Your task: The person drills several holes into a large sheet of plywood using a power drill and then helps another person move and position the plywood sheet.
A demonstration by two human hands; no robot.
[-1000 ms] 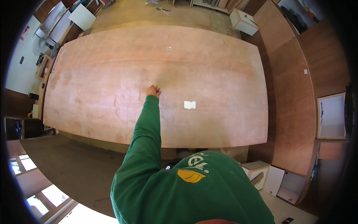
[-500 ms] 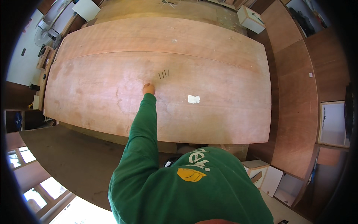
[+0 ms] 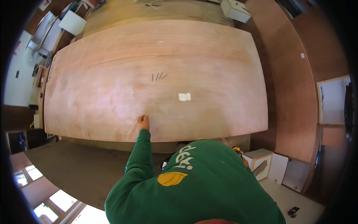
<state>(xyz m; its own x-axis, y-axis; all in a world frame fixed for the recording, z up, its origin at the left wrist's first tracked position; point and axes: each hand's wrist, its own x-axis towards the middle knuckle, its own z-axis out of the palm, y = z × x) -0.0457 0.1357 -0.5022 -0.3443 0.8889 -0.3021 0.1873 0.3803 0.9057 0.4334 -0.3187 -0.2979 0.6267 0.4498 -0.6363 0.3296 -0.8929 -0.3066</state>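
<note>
A white patch (image 3: 184,97) shows on the broad, pinkish-brown wooden bench (image 3: 223,108). A little beyond the patch and to its left lie the slim dark fasteners (image 3: 157,77) (screws or nails, too small here to say which), side by side in a short row, the rightmost slanting more than the others.

The left grip (image 3: 143,122) is to the left of the patch and nearer the person, over the near part of the bench and well apart from the fasteners. Its fingers are curled in toward the thumb; whether anything is pinched there, or whether the hand touches the wood, I cannot tell.

The right grip (image 3: 245,162) is to the right of the patch and nearer the person, mostly hidden by the green sweatshirt (image 3: 220,179), so how far open it is cannot be told. Just beside it a yellow-and-black tool (image 3: 237,150) shows in part; whether it is held is unclear.

Farther right of the patch stands a pale box (image 3: 258,154) with a brown strip (image 3: 260,168) across its front.
</note>
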